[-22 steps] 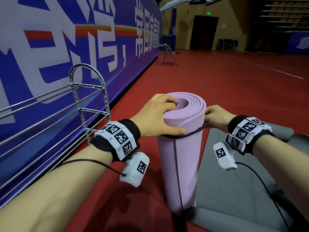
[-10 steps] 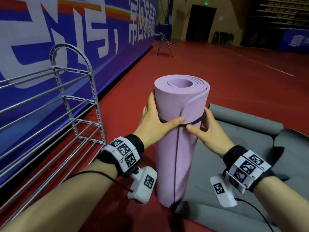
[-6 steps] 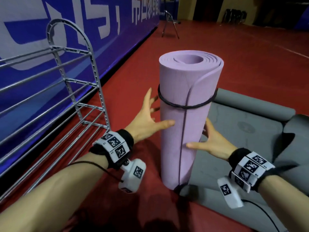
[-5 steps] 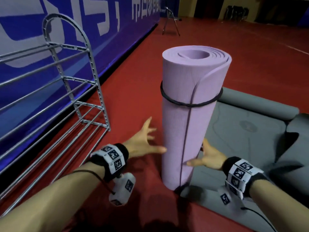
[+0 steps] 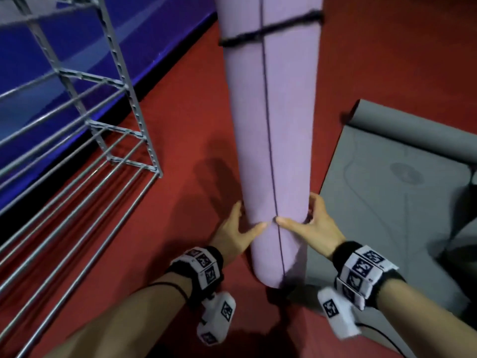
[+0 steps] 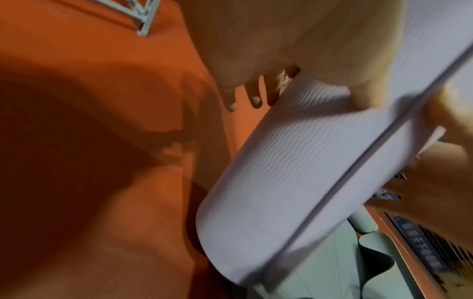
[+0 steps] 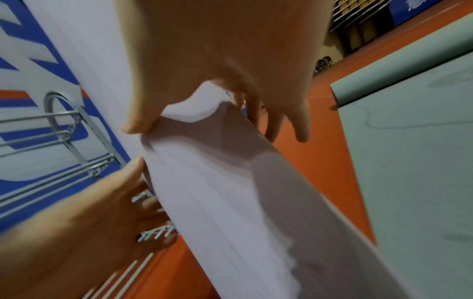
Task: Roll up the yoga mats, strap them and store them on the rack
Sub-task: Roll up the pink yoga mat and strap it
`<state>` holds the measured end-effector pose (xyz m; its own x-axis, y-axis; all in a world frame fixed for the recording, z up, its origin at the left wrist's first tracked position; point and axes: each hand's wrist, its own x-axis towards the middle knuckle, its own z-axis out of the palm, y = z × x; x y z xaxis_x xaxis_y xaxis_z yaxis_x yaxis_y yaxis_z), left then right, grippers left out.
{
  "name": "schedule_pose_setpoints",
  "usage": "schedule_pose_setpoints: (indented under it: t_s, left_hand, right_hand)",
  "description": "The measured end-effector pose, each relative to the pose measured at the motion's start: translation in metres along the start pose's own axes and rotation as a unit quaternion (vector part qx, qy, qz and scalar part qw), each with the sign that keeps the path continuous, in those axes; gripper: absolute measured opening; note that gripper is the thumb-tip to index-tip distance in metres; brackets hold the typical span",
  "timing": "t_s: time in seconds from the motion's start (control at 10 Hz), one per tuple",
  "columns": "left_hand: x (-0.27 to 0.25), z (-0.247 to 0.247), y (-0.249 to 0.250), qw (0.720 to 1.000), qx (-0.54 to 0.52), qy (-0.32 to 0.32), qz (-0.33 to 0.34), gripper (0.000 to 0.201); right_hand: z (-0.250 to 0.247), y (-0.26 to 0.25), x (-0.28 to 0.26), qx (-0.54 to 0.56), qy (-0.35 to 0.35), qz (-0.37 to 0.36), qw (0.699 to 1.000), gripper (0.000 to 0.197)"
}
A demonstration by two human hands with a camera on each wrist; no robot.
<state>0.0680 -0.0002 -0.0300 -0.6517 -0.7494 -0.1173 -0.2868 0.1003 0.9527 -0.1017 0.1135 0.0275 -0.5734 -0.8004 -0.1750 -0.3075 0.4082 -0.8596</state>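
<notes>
Clearly the lilac mat (image 5: pixel 268 130) is a soft foam roll, light for its bulk yet long and top-heavy, so I judge it best taken low on the barrel with one hand on each side, which is where both hands sit now. It stands on end on the red floor (image 5: pixel 180 140), its lower end at the near corner of a grey mat (image 5: pixel 387 192) that lies partly unrolled to the right, and its top runs out of the head view. The left hand (image 5: pixel 233 235) curls round the left flank with its thumb laid across the front; the right hand (image 5: pixel 308 227) mirrors it on the other side, thumb tips nearly meeting at the seam. The fingers (image 7: pixel 299 129) of the right hand wrap toward the far side, spread a little (the wrist views are blurred, so how hard they press I cannot tell). The surface of the foam shows a fine ribbed texture that should give grip, though the roll will dent under a squeeze and could telescope if held by one end only. A black strap (image 5: pixel 271 31) circles it high up, and a thin dark cord (image 5: pixel 268 140) runs down its length; no lower strap is visible. The metal rack (image 5: pixel 124 99) stands just to the left against a blue wall (image 5: pixel 51 47), its long rails bare where they show.
</notes>
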Motion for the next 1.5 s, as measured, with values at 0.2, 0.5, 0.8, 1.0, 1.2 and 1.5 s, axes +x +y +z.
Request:
schedule_pose_setpoints:
  t_s: [0.2,0.5,0.8,1.0,1.2,1.5]
  left_hand:
    - [0.004,-0.020,-0.010,0.985,-0.161,0.026,-0.061,0.077]
    - [-0.017,-0.029,-0.020,0.947,-0.274,0.042,-0.160,0.106]
    - [0.008,-0.024,-0.050,0.931,-0.305,0.085,-0.180,0.095]
    - [-0.023,-0.070,-0.040,0.982,-0.042,0.096,-0.156,0.028]
    - [-0.093,-0.142,-0.110,0.908,0.224,0.008,-0.354,0.036]
    - [-0.136,-0.132,-0.187,0.827,0.374,-0.206,-0.366,0.046]
  right_hand:
    - [0.001,-0.027,0.019,0.029,-0.060,0.042,0.997,0.060]
    - [0.002,-0.038,-0.038,0.081,-0.259,0.010,0.962,0.085]
    - [0.040,-0.023,-0.051,-0.290,-0.138,-0.272,0.907,0.104]
    - [0.085,-0.050,-0.047,-0.472,-0.219,-0.274,0.809,0.094]
    - [0.117,-0.069,-0.053,-0.513,-0.268,-0.295,0.760,0.084]
    - [0.126,-0.064,-0.051,-0.455,-0.242,-0.295,0.805,0.081]
